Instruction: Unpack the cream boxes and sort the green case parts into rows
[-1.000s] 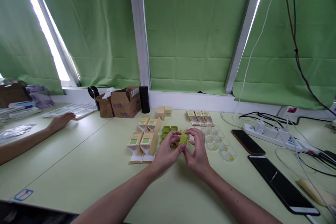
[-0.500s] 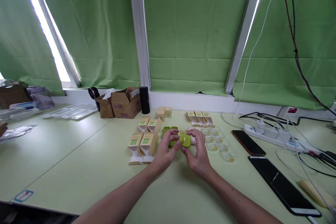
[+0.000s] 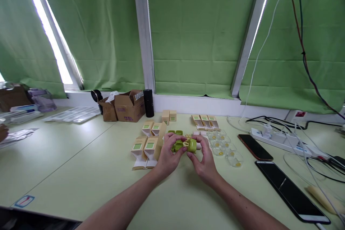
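My left hand (image 3: 168,154) and my right hand (image 3: 204,158) meet over the pale green table (image 3: 81,165), fingers pinched on a small green plastic case (image 3: 188,145) with a yellowish piece at its middle. More green cases (image 3: 175,132) lie just behind it. Open tan cartons (image 3: 147,147) with green labels stand left of my left hand. Clear blister shells (image 3: 226,149) with yellow bits lie right of my right hand.
Brown cardboard boxes (image 3: 129,106) and a black cylinder (image 3: 148,102) stand by the window sill. Two phones (image 3: 254,146) and a power strip (image 3: 280,138) with cables lie at right. Another person's hand (image 3: 3,132) shows at the far left edge, near white trays (image 3: 72,114).
The green case has turned in my fingers and now shows open with a yellowish piece. The other person's arm has drawn back from the trays to the left edge.
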`<state>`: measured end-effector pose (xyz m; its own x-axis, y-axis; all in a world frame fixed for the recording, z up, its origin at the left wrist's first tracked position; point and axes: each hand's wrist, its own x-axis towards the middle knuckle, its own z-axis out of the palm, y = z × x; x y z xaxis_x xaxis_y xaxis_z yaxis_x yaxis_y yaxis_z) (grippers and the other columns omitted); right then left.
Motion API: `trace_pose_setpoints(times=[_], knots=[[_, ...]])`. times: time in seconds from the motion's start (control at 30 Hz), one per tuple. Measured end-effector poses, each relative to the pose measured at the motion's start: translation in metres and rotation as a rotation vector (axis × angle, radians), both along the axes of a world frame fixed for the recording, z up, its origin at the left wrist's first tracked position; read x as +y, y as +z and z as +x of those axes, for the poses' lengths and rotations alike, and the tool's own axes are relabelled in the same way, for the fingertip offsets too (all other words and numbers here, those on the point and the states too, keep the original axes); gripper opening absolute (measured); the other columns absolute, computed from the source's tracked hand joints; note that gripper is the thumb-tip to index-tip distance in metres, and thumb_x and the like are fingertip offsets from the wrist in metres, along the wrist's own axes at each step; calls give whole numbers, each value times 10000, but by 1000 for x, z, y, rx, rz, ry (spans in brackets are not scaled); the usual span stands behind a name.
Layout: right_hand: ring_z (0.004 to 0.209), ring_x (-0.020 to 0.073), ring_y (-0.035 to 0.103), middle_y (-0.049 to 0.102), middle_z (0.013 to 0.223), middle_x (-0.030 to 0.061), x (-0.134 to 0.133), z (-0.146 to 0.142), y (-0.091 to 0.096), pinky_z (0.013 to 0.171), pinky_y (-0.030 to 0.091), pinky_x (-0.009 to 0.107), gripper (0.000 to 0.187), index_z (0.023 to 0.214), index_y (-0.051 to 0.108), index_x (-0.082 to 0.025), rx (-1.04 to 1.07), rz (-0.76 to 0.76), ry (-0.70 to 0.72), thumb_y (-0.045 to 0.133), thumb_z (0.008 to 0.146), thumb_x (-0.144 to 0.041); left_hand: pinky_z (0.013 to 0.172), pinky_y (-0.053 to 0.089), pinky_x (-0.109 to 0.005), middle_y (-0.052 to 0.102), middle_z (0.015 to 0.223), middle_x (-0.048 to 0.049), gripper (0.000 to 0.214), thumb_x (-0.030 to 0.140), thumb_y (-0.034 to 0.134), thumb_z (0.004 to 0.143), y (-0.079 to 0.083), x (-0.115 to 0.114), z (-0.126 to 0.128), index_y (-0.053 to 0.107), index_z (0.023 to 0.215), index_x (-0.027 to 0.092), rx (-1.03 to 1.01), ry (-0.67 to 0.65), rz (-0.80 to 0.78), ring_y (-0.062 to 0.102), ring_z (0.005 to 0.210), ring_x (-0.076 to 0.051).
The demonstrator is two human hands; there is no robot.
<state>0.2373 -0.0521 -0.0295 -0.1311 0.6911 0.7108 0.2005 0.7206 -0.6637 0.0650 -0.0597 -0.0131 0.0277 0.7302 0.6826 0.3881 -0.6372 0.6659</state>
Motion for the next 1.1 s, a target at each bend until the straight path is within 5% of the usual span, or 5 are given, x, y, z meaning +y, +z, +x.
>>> trace_pose_setpoints(times=[1.1], knots=[[1190,310,574,615,1236,90,3,3,-4,990,508,497,429,1269,554,-281,-58,39,-7,649,855,-222,750,540,-317,596,958,-68,61,227,703,895,-2,-1,0,753,922,202,-42,16,-53,617,921,-212]])
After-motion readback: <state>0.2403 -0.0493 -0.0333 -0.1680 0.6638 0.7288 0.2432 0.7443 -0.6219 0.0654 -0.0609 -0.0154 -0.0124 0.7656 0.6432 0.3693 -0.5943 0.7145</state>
